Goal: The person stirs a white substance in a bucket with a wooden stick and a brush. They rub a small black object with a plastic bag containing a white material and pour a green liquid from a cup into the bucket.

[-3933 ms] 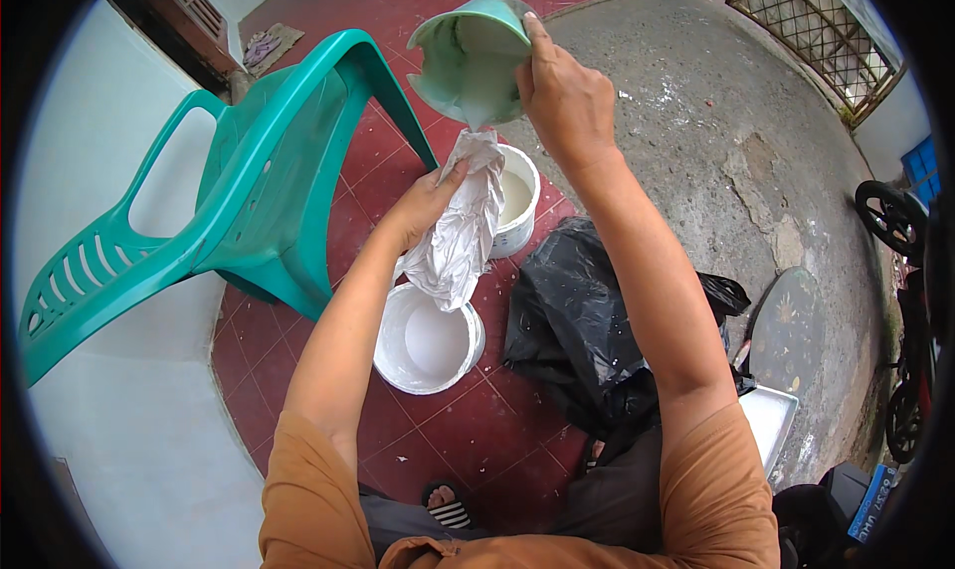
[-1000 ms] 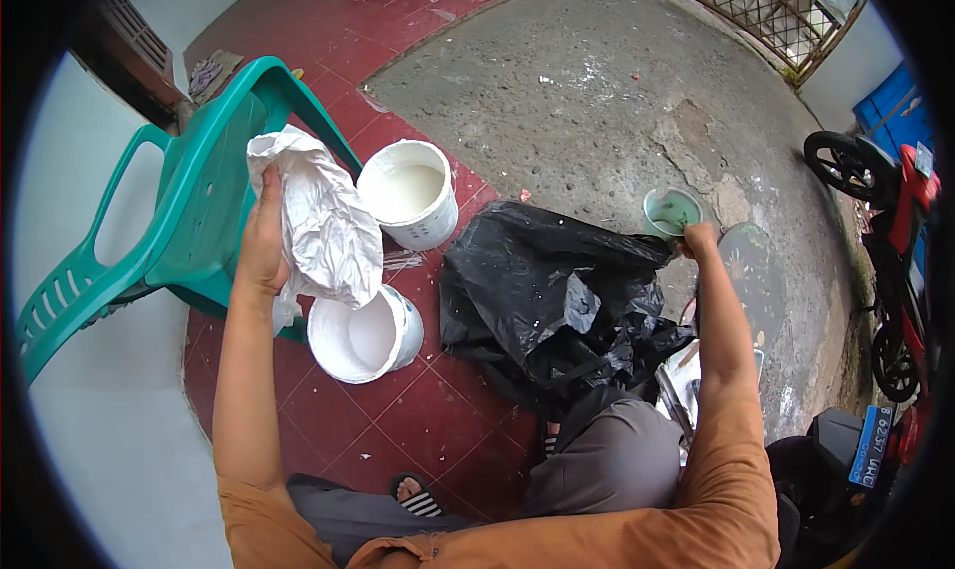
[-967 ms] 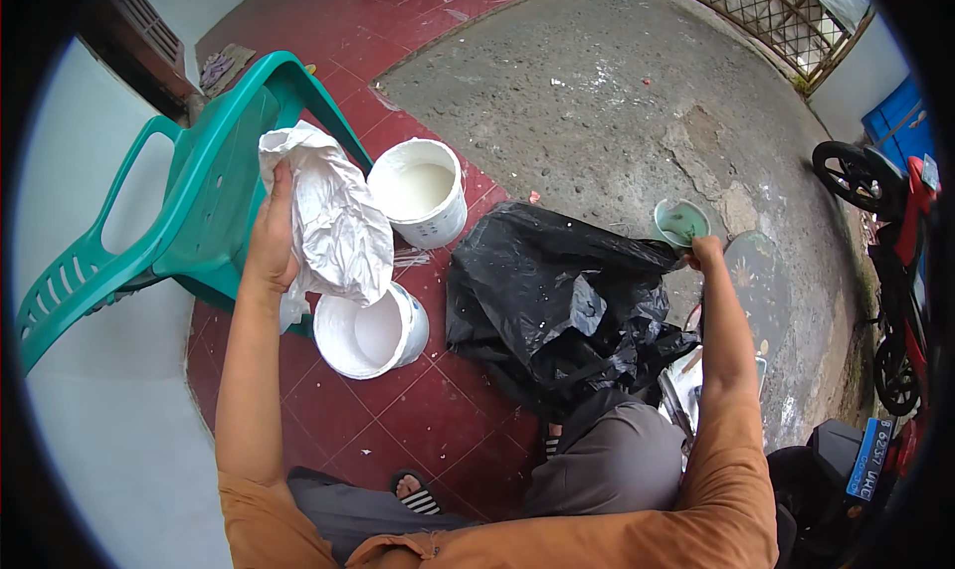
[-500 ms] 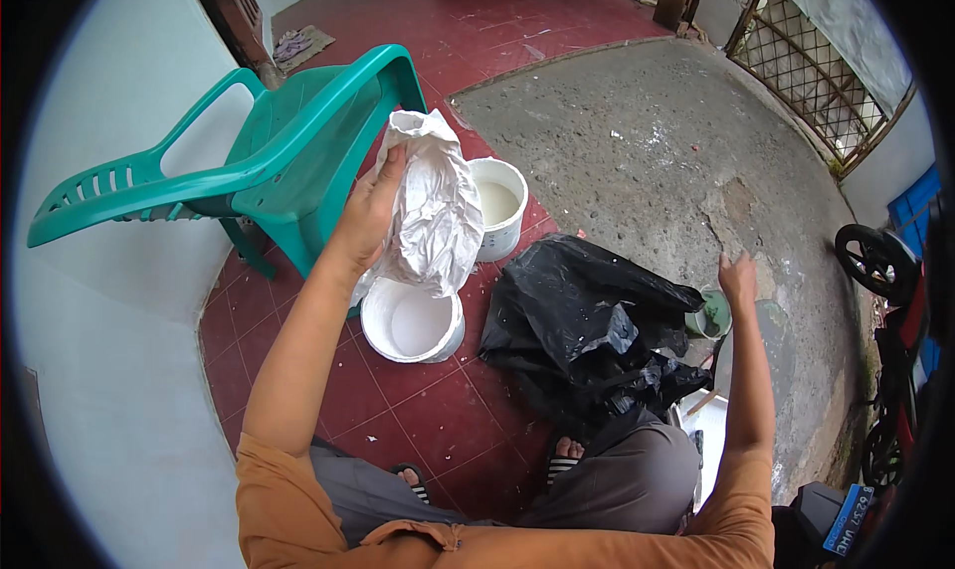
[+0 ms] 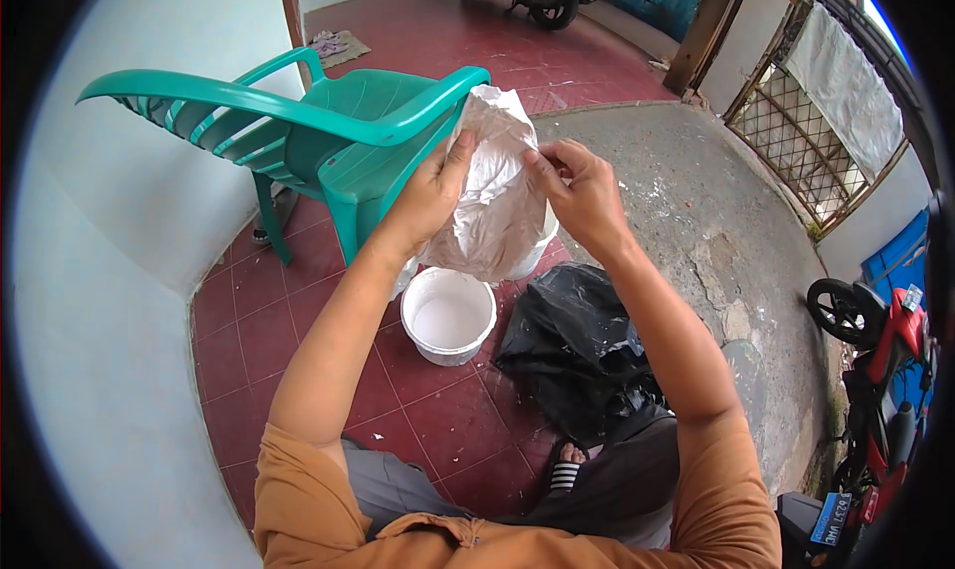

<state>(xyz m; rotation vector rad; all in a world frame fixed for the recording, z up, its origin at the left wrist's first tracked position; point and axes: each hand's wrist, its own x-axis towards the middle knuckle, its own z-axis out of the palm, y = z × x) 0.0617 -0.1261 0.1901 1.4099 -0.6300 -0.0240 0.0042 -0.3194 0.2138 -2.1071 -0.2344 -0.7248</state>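
Observation:
A wrinkled white, glossy vase-like form (image 5: 487, 206) is raised in front of me, above the buckets. My left hand (image 5: 438, 186) is closed on its left side, thumb laid across its surface. At the right edge, my right hand (image 5: 585, 186) has curled fingers and a thumb pressed against the form; whether it also holds something small I cannot make out. Below it stands a white bucket (image 5: 448, 348), its inside coated white. Another white bucket (image 5: 545, 249) is mostly hidden behind the form and my right hand.
A green plastic chair (image 5: 368, 176) stands close on the left, by the white wall. A black plastic bag (image 5: 577, 340) lies crumpled on the red tiles, partly behind my right forearm. Rough concrete spreads to the right, with a red motorcycle (image 5: 885, 370) at its edge.
My right hand has come from beside the green cup at the right up to the white form. My left hand still holds the form, which has turned so its round opening no longer shows.

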